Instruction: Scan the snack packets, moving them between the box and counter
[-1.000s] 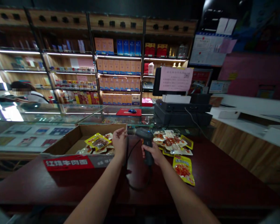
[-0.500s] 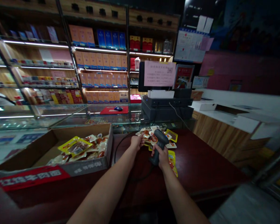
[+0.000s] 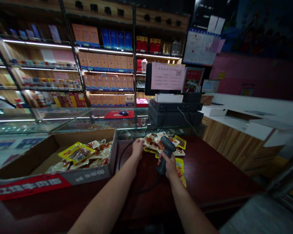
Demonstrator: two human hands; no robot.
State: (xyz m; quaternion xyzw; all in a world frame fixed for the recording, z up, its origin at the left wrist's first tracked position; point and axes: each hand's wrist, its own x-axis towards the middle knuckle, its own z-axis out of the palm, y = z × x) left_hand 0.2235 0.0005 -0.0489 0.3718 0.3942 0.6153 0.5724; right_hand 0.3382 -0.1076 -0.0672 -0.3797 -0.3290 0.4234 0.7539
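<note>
Where your right hand (image 3: pixel 170 164) wraps round its handle, you have the dark grey, pistol-shaped scanner (image 3: pixel 168 147), held above the dark red-brown, glossy table (image 3: pixel 210 172) with its head tilted. Your fingers are curled firmly about the grip, and the bulky, rounded head sticks up above them. From your view, that head covers part of the heap of small, shiny sealed packets (image 3: pixel 150 143), which lies just beyond your right hand; you cannot tell whether scanner and heap touch. Your left hand (image 3: pixel 137 149) is at the heap's left end, fingers drawn together at the edge of a pale packet; whether they pinch it or merely touch it, you cannot tell. Most packets in the heap look whitish and clear-faced, with orange-red pieces inside, and a few show yellow borders. Just beyond your right wrist, partly hidden by it, lies a larger bright yellow packet with a red patch (image 3: pixel 181 165). A thin black cable (image 3: pixel 121 156) bends across the table left of your left hand. Farther left is the open, low-sided cardboard box (image 3: pixel 95 174), its front red and grey, holding more packets with a yellow-bordered one on top.
</note>
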